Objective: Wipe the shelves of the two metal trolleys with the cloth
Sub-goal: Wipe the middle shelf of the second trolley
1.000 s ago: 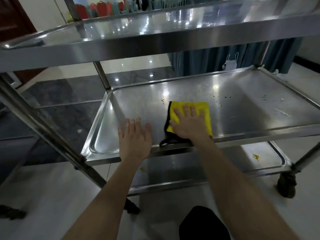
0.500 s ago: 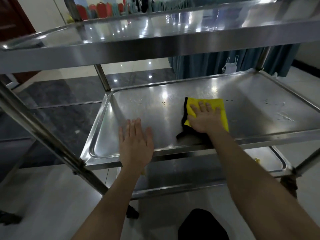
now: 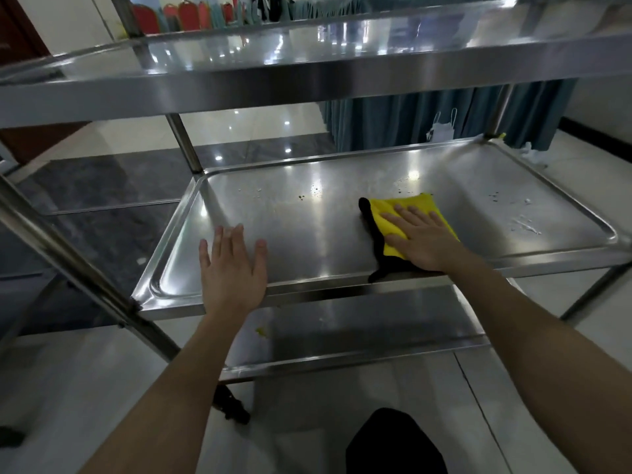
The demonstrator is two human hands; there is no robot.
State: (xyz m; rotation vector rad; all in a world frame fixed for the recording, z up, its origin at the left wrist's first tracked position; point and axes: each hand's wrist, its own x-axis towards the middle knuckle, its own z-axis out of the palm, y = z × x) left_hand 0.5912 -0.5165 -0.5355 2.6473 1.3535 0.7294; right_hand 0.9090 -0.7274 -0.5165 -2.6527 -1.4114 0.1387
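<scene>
A steel trolley stands in front of me with three shelves. Its middle shelf [image 3: 307, 213] carries dark specks near the centre and white smears at the right [image 3: 523, 227]. My right hand [image 3: 422, 239] presses flat, fingers straight, on a yellow cloth with a black edge [image 3: 415, 205] right of the shelf's centre. My left hand [image 3: 232, 268] rests flat and open on the shelf's front left part, over the front rim. The top shelf [image 3: 307, 73] runs across the upper view. The bottom shelf [image 3: 359, 333] shows a small yellow scrap [image 3: 261, 331].
A slanted trolley post [image 3: 68, 254] crosses at the left, with a black castor [image 3: 232, 407] below. Teal curtains [image 3: 444, 121] and a white bag [image 3: 443, 128] stand behind the trolley. Pale and dark floor tiles surround it. Red chairs [image 3: 178, 15] sit far back.
My right hand has slid the yellow cloth to the right across the middle shelf. My left hand has stayed flat at the front left.
</scene>
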